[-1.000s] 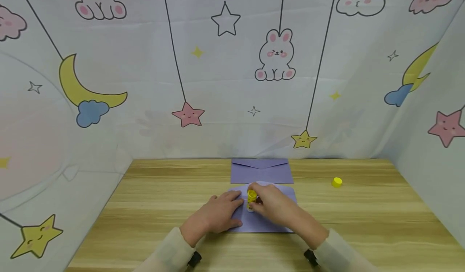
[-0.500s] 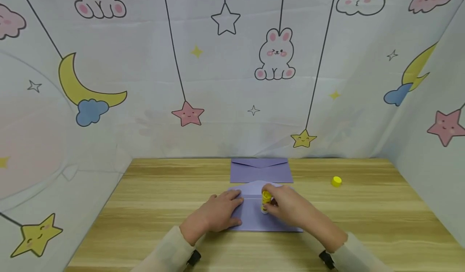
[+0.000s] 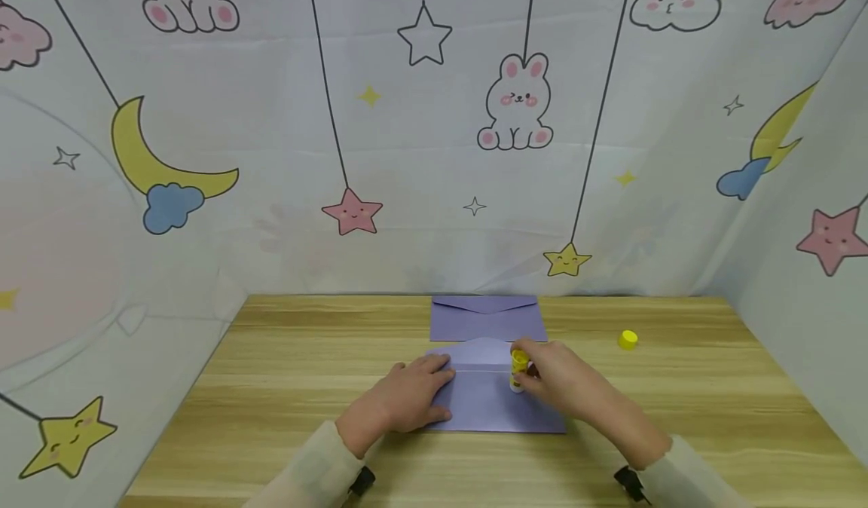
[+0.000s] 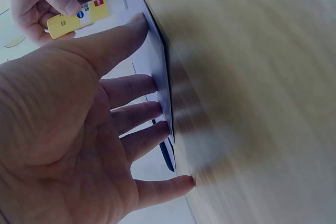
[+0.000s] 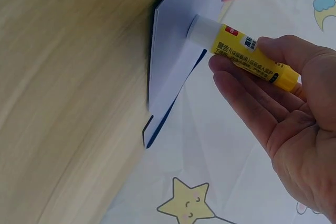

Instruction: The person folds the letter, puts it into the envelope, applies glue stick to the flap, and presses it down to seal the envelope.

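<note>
A purple envelope lies on the table with its flap raised toward the far side. My left hand rests on its left edge; in the left wrist view the fingers are spread and fairly straight, their tips on the paper and the table. In my right hand is a yellow glue stick, pinched between thumb and fingers. Its whitish end points down and meets the envelope's surface on the right half, just below the fold line. The glue tip itself is hidden against the paper.
Behind the first one lies a second purple envelope, flap toward me. A yellow cap stands on the wooden table at the right. A white printed cloth hangs at the table's back edge.
My right hand has slid the glue stick rightward across the envelope, from beside the left fingers to the right half. The left hand has kept its place.
</note>
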{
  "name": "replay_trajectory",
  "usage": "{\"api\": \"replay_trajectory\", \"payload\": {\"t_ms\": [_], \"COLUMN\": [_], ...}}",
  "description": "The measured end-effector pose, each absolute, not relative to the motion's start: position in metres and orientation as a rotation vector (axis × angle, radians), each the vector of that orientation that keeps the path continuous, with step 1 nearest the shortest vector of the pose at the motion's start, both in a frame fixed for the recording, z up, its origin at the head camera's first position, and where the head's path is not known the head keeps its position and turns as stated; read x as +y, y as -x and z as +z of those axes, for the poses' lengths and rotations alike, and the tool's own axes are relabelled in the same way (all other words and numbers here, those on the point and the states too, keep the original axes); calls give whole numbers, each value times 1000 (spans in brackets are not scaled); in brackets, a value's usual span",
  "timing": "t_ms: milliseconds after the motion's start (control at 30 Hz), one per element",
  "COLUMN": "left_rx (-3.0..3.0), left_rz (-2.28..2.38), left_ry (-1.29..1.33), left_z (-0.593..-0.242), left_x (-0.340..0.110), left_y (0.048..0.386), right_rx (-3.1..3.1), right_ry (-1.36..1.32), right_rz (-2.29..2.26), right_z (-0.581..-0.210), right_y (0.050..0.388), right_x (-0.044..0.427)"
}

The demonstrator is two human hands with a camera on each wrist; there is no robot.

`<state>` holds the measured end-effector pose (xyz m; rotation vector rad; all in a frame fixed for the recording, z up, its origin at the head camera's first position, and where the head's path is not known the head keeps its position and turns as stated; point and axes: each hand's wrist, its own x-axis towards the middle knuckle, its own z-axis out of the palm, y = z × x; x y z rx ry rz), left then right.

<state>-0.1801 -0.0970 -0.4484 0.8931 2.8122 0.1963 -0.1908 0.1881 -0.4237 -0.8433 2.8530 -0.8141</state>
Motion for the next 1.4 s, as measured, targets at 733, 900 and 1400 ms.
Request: {"api": "replay_trajectory", "payload": {"t_ms": [733,900,1400], "left_rx": [2804,2801,2805], "left_rz": [159,162,167], "left_ry": [-877,-875,-872], "left_z": [-450,-448,-449], "left_x": [-96,-97,-96], "left_y": [183,183,183], "right_rx": [2835,2815,2857], "right_ry": [987,1034,1011], "right_rz": [-799,-804,-724], "right_z": [-428,-430,-424], "right_y": [197,198,195], "right_x": [127,121,137]}}
